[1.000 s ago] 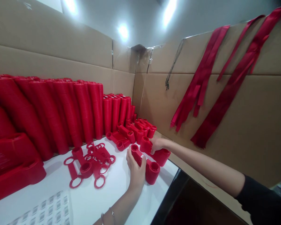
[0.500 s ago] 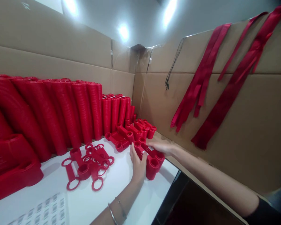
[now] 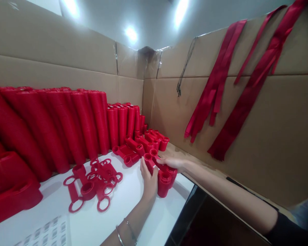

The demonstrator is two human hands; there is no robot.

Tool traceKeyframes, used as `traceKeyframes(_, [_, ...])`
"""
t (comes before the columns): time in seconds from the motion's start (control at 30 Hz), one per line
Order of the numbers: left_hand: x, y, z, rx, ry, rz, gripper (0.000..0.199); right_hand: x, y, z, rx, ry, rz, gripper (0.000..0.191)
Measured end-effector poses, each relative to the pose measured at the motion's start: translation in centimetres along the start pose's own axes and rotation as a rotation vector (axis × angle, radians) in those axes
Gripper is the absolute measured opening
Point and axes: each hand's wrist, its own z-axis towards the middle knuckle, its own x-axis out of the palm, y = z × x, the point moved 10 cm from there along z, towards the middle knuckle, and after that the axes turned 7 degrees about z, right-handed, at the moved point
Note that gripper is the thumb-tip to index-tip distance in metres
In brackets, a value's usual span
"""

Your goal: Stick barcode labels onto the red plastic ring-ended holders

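Observation:
Near the table's right edge stand two red dumbbell-shaped plastic pieces side by side, each with a round hollow cup at both ends. My left hand point(image 3: 149, 176) is closed around the nearer red piece point(image 3: 164, 184), thumb on its bar and fingers along its left side. From the right, my right hand point(image 3: 171, 163) grips the farther red piece point(image 3: 172, 175), its fingers over the bar. Part of that bar is hidden under the hand. More red pieces of the same shape point(image 3: 128, 153) lie just beyond my hands.
Flat red ring-ended parts point(image 3: 104, 203) lie heaped on the white table point(image 3: 123, 212), left of my hands. Tall red stacks point(image 3: 64, 123) line the cardboard wall behind. A barcode label sheet point(image 3: 48, 234) lies in front. Red ribbons point(image 3: 213, 95) hang on the right wall.
My right hand has shifted across the farther piece's bar and now covers its white label. My left hand keeps its hold. The whole view has moved slightly.

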Motion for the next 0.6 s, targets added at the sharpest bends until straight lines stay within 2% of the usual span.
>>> traceKeyframes(0.23, [-0.4,-0.3,-0.4,0.018,0.008,-0.032,0.062,-0.1,-0.1,-0.1,0.018,0.045,0.014,0.022])
traceKeyframes(0.47, [-0.4,0.2,-0.2,0.006,0.016,-0.075,0.059,0.2,0.3,-0.9,-0.005,0.055,0.001,0.031])
traceKeyframes(0.53, [-0.3,0.4,-0.1,0.02,0.014,-0.073,0.057,0.3,0.7,-1.2,-0.037,0.04,-0.021,0.034])
traceKeyframes(0.6, [-0.2,0.5,-0.1,0.039,0.012,-0.072,0.055,-0.1,1.1,-1.5,-0.077,-0.041,-0.128,0.035])
